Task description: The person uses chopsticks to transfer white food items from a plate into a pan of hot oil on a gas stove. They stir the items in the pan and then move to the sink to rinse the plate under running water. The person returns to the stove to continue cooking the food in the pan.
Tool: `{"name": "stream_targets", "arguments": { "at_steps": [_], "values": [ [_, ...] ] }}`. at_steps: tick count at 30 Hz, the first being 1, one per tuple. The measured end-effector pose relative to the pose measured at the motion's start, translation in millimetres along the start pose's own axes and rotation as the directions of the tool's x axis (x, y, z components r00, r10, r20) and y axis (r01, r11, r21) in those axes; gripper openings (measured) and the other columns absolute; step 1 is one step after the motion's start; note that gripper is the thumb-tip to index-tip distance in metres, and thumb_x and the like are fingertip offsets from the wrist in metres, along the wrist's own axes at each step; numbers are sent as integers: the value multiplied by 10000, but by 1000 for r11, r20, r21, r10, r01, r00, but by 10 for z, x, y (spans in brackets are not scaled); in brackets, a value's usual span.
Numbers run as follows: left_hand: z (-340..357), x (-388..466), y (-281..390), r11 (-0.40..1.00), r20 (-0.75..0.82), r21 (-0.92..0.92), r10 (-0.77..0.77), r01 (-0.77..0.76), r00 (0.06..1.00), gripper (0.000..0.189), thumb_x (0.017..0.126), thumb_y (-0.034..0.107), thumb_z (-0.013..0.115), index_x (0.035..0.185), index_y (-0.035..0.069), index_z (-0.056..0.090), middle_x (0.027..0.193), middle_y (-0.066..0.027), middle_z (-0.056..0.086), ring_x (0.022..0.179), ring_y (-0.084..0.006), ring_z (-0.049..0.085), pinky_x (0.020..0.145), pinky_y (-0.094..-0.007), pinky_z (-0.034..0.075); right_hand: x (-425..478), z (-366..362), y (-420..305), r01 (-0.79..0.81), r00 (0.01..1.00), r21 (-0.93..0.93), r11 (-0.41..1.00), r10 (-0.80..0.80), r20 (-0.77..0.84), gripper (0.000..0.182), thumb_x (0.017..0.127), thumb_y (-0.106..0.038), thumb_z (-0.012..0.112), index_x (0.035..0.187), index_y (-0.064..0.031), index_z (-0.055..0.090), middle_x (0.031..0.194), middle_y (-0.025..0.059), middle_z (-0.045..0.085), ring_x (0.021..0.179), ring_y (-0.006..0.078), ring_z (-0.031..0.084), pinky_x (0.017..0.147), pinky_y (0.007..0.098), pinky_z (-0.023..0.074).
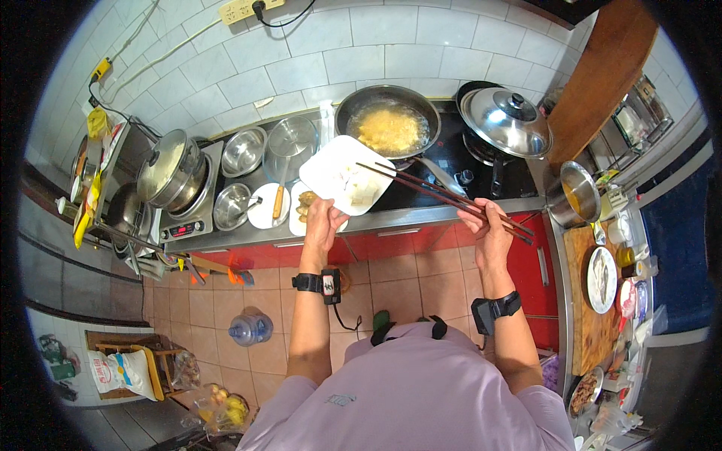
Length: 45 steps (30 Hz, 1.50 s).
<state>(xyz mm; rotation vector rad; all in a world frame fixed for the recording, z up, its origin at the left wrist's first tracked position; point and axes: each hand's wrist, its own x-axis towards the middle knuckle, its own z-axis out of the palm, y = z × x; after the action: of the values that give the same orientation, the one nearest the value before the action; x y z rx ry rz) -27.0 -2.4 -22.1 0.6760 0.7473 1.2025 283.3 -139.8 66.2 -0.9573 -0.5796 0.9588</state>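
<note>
My left hand (321,228) grips the near edge of a white square plate (324,169), which is tilted beside the frying pan. Several pale, whitish pieces of food (362,188) lie on the plate's right part; what they are I cannot tell. In my right hand (491,228) is a pair of long dark chopsticks (437,190), their tips over the plate near the food. Golden food (389,128) bubbles in oil in the deep frying pan (431,144) on the black cooktop. Partly hidden behind my left hand, another white plate (297,225) holds browned pieces (306,204).
A lidded wok (506,121) stands on the right burner. Left of the pan are steel bowls (243,152), a strainer (279,194) with a wooden handle, and a lidded steamer pot (172,169). Rightward, a cutting board (581,344) bears a plate of fish (601,280) near a steel pot (575,191).
</note>
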Motion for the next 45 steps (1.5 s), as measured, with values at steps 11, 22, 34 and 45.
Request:
{"name": "stream_targets", "arguments": {
  "at_steps": [11,22,34,45],
  "values": [
    [95,-22,-7,1000,18,-20,-18,19,1000,292,918,118,475,1177,-13,499,1116,-149,643,959,-227,686,722,-325,613,326,-87,-235,34,999,50,998,-32,-40,286,997,-220,506,1104,30,593,993,202,676,853,298,708,774,342,587],
    [37,-176,6,1000,29,-24,-8,8,1000,289,912,113,463,1171,-11,499,1117,-145,642,976,-236,682,724,-322,607,1202,-7,36,52,996,-236,970,-68,-57,238,968,-257,563,1011,-39,648,904,125,675,753,224,713,659,294,562],
    [-145,-265,85,1000,17,12,19,-19,1000,381,920,135,466,1243,-66,435,1215,-213,587,1058,-299,652,853,-383,590,1266,110,-100,80,995,-348,934,-98,-34,219,976,-202,531,980,-27,664,895,117,679,732,208,713,669,310,563],
    [-66,-180,84,1000,7,-16,-12,12,1000,296,915,118,470,1166,-35,500,1139,-175,630,999,-260,675,804,-371,599,1424,368,-101,242,969,-347,906,-209,131,254,975,-167,533,957,64,638,869,138,640,721,192,662,629,315,605]
  ]
}}
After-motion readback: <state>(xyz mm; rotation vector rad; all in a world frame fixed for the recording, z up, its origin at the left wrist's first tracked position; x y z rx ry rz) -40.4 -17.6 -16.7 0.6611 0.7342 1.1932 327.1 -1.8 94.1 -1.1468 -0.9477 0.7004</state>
